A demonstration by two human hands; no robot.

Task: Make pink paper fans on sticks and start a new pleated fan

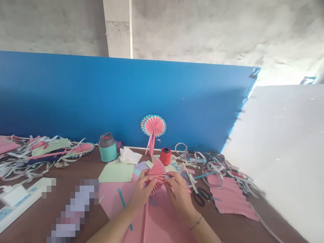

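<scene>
A pink pleated paper fan is spread open over the table, held between both hands. My left hand pinches its left side with closed fingers. My right hand, with a thin bracelet on the wrist, grips its right side. Below the hands lies a large pink paper sheet. A finished round pink fan on a stick leans upright against the blue board behind.
A teal and grey flask, crumpled white tissue and a red thread spool stand behind the fan. Black scissors and tape rings lie right. Green paper lies left; paper strips pile far left. A white board closes the right.
</scene>
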